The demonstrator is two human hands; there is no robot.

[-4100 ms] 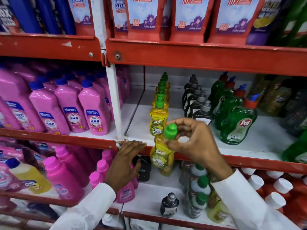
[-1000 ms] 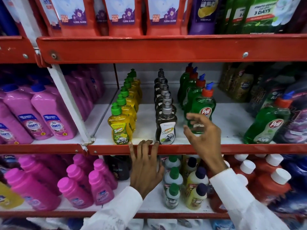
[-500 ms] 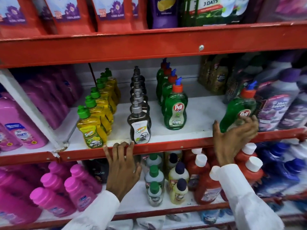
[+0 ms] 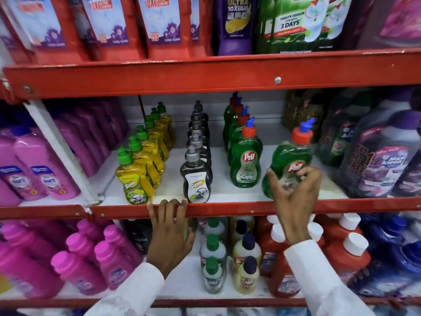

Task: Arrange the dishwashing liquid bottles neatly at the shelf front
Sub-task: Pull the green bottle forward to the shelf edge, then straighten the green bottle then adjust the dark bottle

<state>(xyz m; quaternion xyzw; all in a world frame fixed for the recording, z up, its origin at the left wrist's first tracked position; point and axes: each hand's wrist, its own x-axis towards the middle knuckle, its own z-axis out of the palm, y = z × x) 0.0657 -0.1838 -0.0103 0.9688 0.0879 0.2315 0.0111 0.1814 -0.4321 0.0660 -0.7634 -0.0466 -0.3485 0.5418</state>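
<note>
Three rows of dishwashing bottles run front to back on the white middle shelf (image 4: 173, 188): yellow Super bottles (image 4: 133, 179) with green caps, dark grey Super bottles (image 4: 197, 180), and green Pril bottles (image 4: 245, 164) with red caps. A separate green Pril bottle (image 4: 290, 156) leans right of that row, tilted, with my right hand (image 4: 296, 190) wrapped around its lower front. My left hand (image 4: 169, 233) rests with fingers hooked over the red shelf lip (image 4: 227, 209) between the yellow and grey rows, holding nothing.
Large purple Maxkleen jugs (image 4: 385, 160) crowd the shelf's right end. Pink bottles (image 4: 43, 179) fill the bay left of the white upright (image 4: 61, 151). Red pouches (image 4: 159, 26) hang on the shelf above. Small bottles (image 4: 213, 261) and red jugs (image 4: 346, 247) stand below.
My right hand has closed around the lone green Pril bottle and pulled it left toward the Pril row, tilting it. My left hand stays on the shelf lip. The camera moved closer.
</note>
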